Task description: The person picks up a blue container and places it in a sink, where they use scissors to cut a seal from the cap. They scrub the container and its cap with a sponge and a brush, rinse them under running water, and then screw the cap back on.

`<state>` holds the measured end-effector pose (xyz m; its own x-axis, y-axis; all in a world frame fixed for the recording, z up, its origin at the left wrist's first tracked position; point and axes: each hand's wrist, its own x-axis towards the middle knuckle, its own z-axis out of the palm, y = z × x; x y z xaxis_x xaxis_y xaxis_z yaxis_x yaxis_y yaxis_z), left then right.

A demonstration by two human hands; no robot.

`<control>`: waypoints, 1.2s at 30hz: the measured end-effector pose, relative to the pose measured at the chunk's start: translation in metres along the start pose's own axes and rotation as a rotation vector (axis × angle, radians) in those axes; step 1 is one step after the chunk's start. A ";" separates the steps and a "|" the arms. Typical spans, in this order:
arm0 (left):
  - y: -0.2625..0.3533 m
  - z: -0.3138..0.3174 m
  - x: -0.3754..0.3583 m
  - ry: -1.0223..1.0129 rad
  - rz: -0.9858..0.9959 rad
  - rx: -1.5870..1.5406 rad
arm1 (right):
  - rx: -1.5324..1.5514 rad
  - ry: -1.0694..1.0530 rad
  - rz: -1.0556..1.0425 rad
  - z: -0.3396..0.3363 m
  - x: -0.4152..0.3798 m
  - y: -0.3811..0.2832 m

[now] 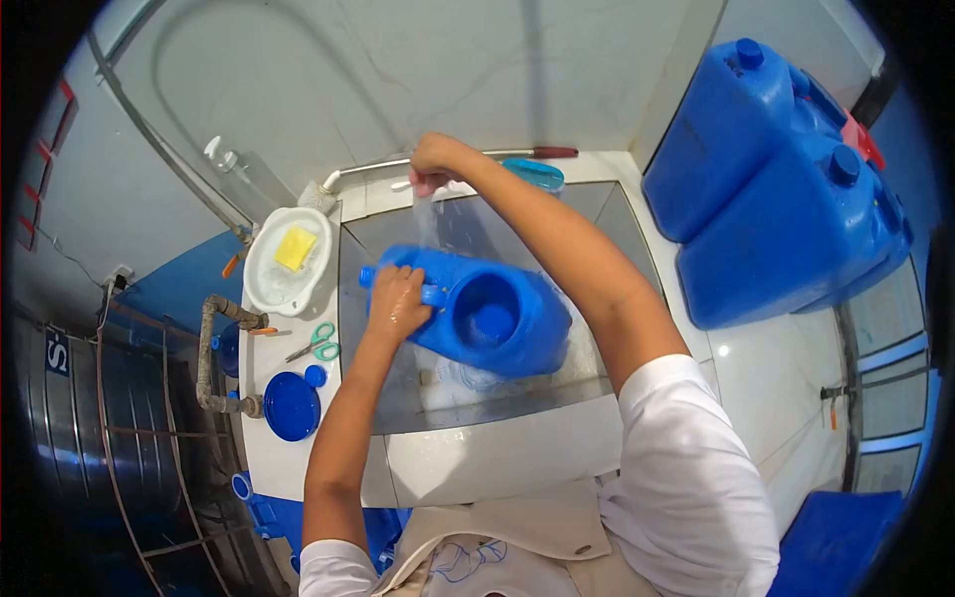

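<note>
A blue plastic jug [542, 323] with a wide round opening is tilted over the sink [597, 393]. My left hand [401, 303] is wrapped round the jug's handle. Beyond it, my right hand [438, 164] is closed at the back edge of the sink, beside a small white piece [401, 185]. What its fingers hold is hidden. Water [428, 221] runs down below the right hand, behind the jug. A blue round lid [291, 406] and a small blue cap [315, 375] lie on the counter left of the sink.
Left of the sink are a white basin [261, 274] with a yellow sponge [295, 248], green-handled scissors [323, 343] and a pump bottle [244, 179]. A long-handled brush [554, 152] and a teal brush [534, 175] lie behind. Large blue jerrycans [776, 229] stand right.
</note>
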<state>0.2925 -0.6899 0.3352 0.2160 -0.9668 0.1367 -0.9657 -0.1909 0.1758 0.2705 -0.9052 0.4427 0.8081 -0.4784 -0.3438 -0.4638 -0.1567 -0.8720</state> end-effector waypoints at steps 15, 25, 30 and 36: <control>0.028 0.018 0.004 -0.021 -0.595 -1.105 | -1.233 0.029 -0.679 0.058 -0.067 0.093; -0.037 0.061 -0.136 0.010 -0.944 -1.626 | -1.046 0.490 -1.134 0.045 -0.085 0.026; -0.044 0.033 -0.153 0.171 -1.042 -1.985 | -0.917 0.724 -1.172 0.005 -0.119 -0.149; -0.002 -0.010 -0.206 0.211 -0.590 -2.554 | -1.017 0.604 -0.663 -0.003 -0.105 -0.185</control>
<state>0.2512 -0.4884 0.3164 0.3869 -0.8780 -0.2819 0.8959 0.2856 0.3402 0.2705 -0.8282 0.6414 0.8203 -0.3246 0.4709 -0.3262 -0.9418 -0.0810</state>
